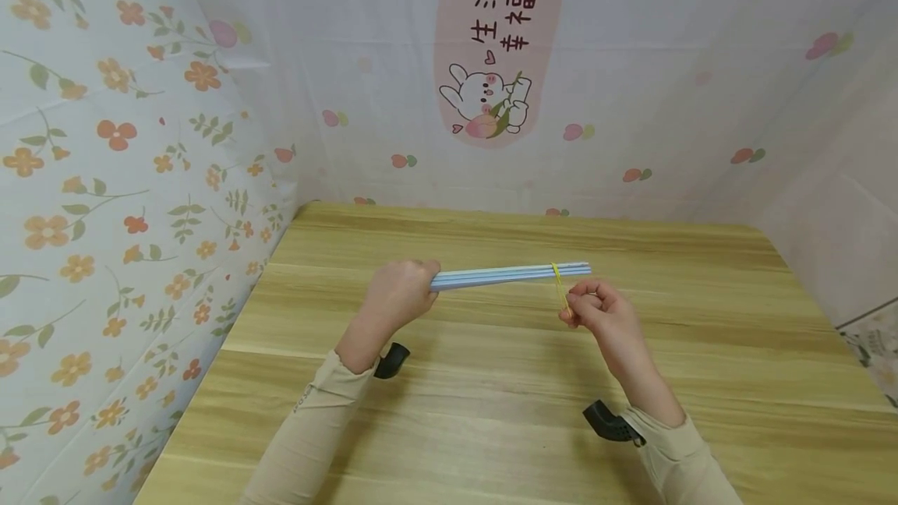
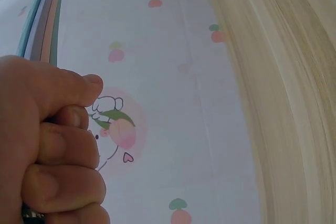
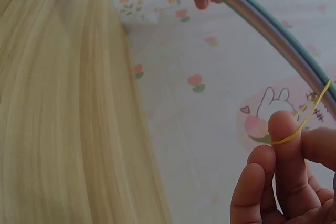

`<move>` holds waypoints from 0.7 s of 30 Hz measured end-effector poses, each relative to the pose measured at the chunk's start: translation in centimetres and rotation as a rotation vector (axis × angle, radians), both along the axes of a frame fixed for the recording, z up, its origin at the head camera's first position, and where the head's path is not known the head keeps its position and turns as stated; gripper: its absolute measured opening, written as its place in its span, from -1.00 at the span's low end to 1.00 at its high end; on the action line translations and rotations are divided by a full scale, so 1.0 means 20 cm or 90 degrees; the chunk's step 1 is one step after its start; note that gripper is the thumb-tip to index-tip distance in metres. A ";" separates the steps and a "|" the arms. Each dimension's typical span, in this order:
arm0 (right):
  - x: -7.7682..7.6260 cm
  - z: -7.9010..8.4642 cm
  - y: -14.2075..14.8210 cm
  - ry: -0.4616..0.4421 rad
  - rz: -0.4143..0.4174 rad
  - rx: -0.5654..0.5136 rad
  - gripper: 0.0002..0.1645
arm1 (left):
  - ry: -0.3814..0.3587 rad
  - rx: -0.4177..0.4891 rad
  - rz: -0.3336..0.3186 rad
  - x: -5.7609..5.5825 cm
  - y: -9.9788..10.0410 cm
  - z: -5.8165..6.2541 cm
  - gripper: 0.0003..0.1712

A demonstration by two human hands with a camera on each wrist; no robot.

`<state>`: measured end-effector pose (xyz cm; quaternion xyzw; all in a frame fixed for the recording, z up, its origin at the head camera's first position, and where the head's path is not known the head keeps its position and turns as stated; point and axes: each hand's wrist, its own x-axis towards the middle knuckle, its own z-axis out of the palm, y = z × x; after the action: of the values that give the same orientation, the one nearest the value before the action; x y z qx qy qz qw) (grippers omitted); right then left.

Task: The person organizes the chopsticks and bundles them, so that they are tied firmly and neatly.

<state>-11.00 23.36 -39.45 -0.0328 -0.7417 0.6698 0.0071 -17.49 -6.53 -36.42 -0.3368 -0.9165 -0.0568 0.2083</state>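
Observation:
My left hand (image 1: 398, 296) grips one end of a bundle of long, slim pastel sticks (image 1: 498, 277), held about level above the table. Blue, purple, pink and green show among the sticks (image 2: 43, 22) in the left wrist view, where the curled fingers cover their lower part. Around the bundle near its right end loops a thin yellow rubber band (image 1: 560, 287). My right hand (image 1: 612, 326) holds the other side of that band, stretched down and away from the sticks. In the right wrist view the rubber band (image 3: 311, 121) runs across a fingertip, beside the thumb.
Below both hands is a wood-grain table (image 1: 449, 404). A white cloth with printed fruit and a rabbit (image 1: 484, 92) hangs behind it, and a flowered cloth (image 1: 126, 178) hangs on the left. Black wrist mounts (image 1: 609, 421) stick out by both sleeves.

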 end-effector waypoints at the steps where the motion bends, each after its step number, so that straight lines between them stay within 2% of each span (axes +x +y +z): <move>1: 0.00 -0.01 0.00 -0.003 0.001 0.011 -0.81 | -0.001 -0.001 0.000 0.00 0.00 0.00 -0.74; 9: 0.02 -0.03 0.02 -0.011 0.005 0.041 -0.93 | 0.010 -0.004 -0.006 0.00 0.00 0.00 -0.75; 15: 0.03 -0.04 0.03 -0.016 0.019 0.097 -0.88 | -0.007 0.002 0.000 0.00 0.00 0.01 -0.77; 18: 0.03 -0.05 0.04 0.008 0.034 0.128 -0.89 | -0.005 -0.002 0.002 0.00 0.00 0.01 -0.77; 21: 0.04 -0.07 0.03 0.077 0.048 0.183 -0.89 | 0.000 -0.001 0.001 -0.01 0.00 0.01 -0.74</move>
<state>-10.14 24.02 -40.79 0.0368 -0.8288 0.5575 0.0310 -17.59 -6.63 -36.19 -0.3363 -0.9167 -0.0560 0.2084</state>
